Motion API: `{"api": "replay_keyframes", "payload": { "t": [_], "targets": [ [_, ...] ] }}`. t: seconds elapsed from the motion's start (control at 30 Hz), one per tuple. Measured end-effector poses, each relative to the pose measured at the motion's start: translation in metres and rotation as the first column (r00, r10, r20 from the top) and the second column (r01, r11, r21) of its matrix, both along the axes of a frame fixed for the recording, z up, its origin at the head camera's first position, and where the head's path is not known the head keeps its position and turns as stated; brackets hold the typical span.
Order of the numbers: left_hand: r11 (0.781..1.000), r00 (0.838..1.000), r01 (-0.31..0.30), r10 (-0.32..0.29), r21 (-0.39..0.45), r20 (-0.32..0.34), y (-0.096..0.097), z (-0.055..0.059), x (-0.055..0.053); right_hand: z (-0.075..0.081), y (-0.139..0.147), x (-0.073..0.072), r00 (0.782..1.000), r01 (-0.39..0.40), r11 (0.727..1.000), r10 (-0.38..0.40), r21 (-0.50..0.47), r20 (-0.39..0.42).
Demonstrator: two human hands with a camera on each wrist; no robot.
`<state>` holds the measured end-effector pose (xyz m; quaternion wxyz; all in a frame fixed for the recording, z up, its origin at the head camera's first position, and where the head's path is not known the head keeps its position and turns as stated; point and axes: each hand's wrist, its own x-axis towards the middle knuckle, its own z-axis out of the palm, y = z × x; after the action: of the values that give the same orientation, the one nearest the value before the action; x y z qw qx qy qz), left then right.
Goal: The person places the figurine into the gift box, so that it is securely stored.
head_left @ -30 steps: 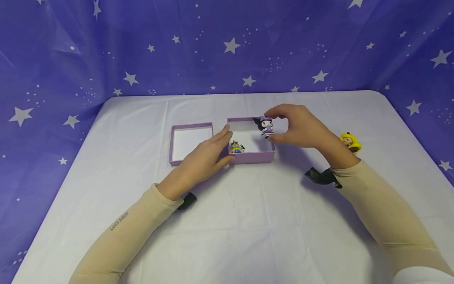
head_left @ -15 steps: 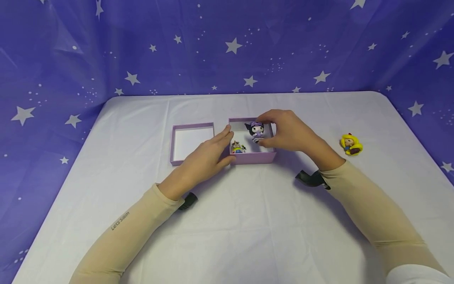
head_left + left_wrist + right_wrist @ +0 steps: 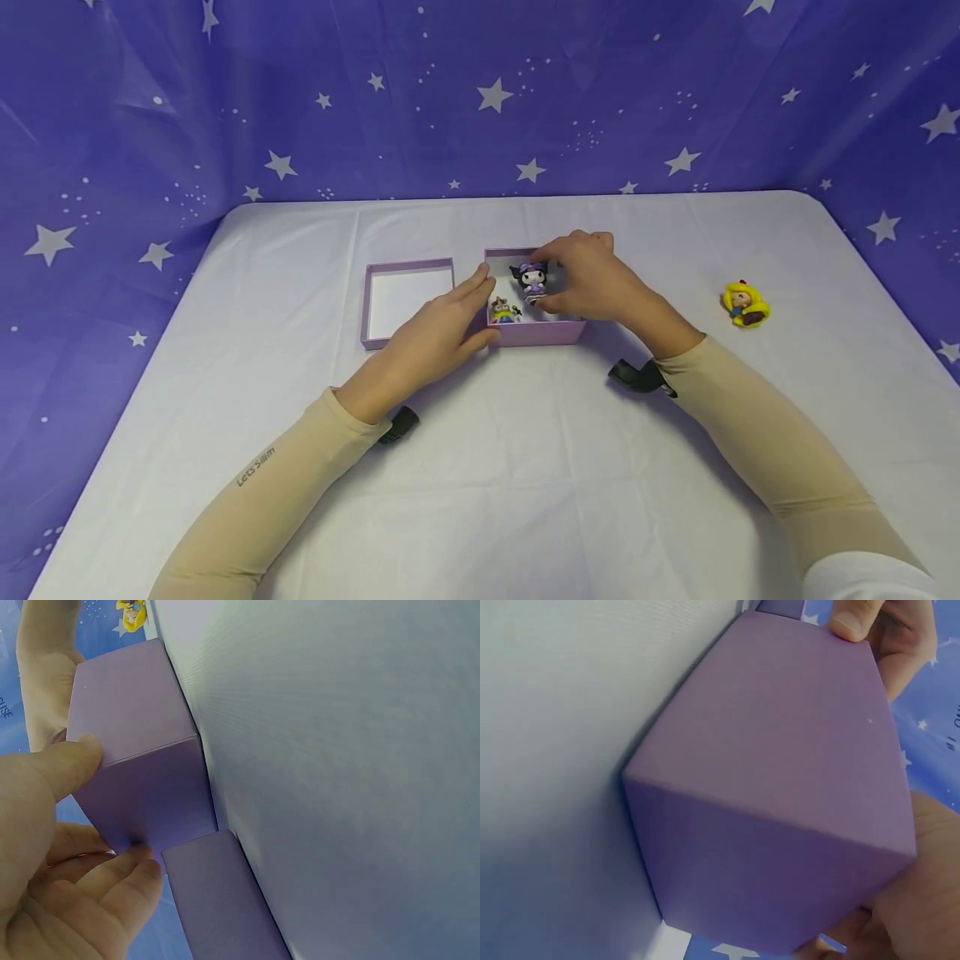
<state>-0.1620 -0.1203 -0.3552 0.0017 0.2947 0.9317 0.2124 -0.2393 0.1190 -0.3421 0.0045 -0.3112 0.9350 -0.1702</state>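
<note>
The purple box (image 3: 538,334) stands with its top uncovered. My left hand (image 3: 420,350) holds its left front corner; in the left wrist view the thumb (image 3: 79,756) lies on one face and the fingers on the adjoining face. Inside the box, my right hand (image 3: 596,279) pinches a Kuromi figurine (image 3: 533,282) in black and purple between thumb and fingers, upright and facing me. A small colourful figurine (image 3: 502,312) sits in the box's front left corner. From the right wrist, the box walls (image 3: 780,735) hide the figurine.
The shallow purple lid (image 3: 408,300) lies inside up, left of the box. A yellow-haired figurine (image 3: 746,305) lies farther right on the white tablecloth (image 3: 480,500). A purple star-patterned curtain (image 3: 420,125) rises behind and beside the table.
My right hand has carried the Kuromi figurine leftward and down, from the box's right rim into the box. The left hand stays at the box's corner.
</note>
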Motion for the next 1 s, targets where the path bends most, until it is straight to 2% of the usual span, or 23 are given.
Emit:
{"api": "replay_keyframes", "payload": {
  "t": [0.27,0.47,0.8,0.9,1.0],
  "targets": [
    [1.0,1.0,0.005,-0.005,0.008,0.001,0.0,0.001,0.001,-0.002,-0.009,0.0,0.999,0.051,0.997,-0.052,0.061,0.009],
    [1.0,1.0,0.006,-0.006,0.005,-0.002,-0.001,0.0,0.0,-0.002,-0.013,0.003,0.995,0.086,0.992,-0.091,0.096,0.045],
    [1.0,1.0,0.002,-0.002,0.001,-0.007,0.0,0.0,0.001,0.003,-0.017,0.006,0.994,0.091,0.981,-0.101,0.171,0.048],
    [1.0,1.0,0.001,-0.001,0.002,-0.008,0.0,0.0,0.002,0.005,-0.015,0.006,0.995,0.078,0.984,-0.087,0.163,0.049],
    [1.0,1.0,0.0,0.0,0.005,-0.004,0.0,0.0,0.002,0.008,-0.009,0.006,0.996,0.06,0.993,-0.067,0.103,0.064]
  ]
}}
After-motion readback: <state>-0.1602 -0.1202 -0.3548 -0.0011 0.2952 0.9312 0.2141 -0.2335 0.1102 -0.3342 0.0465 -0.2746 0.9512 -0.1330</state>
